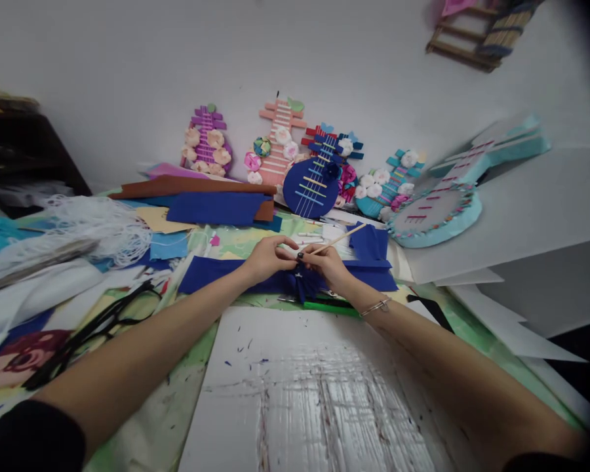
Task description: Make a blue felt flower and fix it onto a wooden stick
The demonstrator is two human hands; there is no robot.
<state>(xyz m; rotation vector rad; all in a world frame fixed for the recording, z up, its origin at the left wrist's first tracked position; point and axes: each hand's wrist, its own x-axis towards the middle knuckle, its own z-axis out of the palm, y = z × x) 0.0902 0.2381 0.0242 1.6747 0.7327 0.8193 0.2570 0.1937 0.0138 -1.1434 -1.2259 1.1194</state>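
Note:
My left hand (268, 257) and my right hand (328, 264) meet over a strip of dark blue felt (211, 274) on the table. Both pinch a bunched piece of the same blue felt (302, 283) between their fingertips. My right hand also holds a thin wooden stick (339, 238) that points up and to the right. A thin bracelet (375, 306) circles my right wrist. A green marker (332, 307) lies just under my right wrist.
Several felt guitar crafts stand against the wall: purple (206, 144), pink (278, 147), dark blue (314, 180), teal (391, 187); a large light blue one (442, 206) lies on a white board. A scratched white board (305, 393) lies near me. Black scissors (96, 328) and white netting (98, 229) lie left.

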